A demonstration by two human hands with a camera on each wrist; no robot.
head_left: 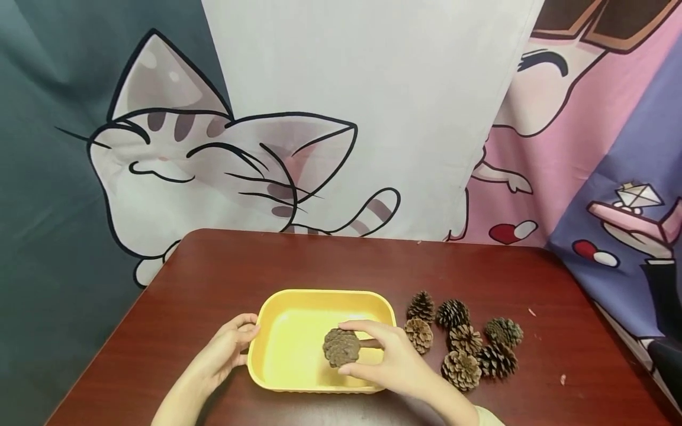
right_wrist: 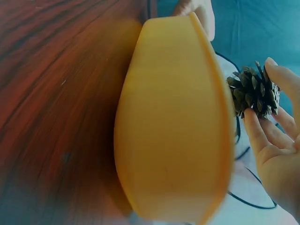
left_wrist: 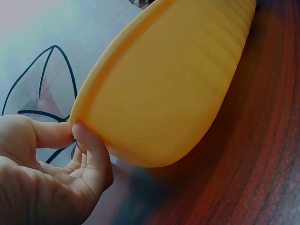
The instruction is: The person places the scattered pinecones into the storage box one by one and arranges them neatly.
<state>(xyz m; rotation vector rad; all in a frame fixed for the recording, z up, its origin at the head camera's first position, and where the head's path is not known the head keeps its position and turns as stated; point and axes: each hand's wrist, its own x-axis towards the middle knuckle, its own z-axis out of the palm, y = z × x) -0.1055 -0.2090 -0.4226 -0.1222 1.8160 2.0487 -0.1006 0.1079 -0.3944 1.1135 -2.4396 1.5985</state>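
A yellow plastic basin [head_left: 288, 343] with rounded corners stands on the table. At its left end my left hand [head_left: 226, 349] pinches the rim between thumb and fingers; the left wrist view shows the same hand [left_wrist: 61, 164] at the basin's edge. My right hand [head_left: 391, 358] reaches over the basin's right side and holds a brown pine cone [head_left: 341, 348] between thumb and fingers. In the right wrist view this pine cone [right_wrist: 255, 91] is level with the rim, its scales spread. No other pine cone shows inside the basin.
Several pine cones lie grouped right of the basin, among them an upright one [head_left: 421, 307], a pale one [head_left: 461, 371] and a dark one [head_left: 498, 361]. Small flakes [head_left: 562, 379] dot the reddish-brown table [head_left: 319, 254]. A cartoon-printed cloth [head_left: 415, 118] hangs behind.
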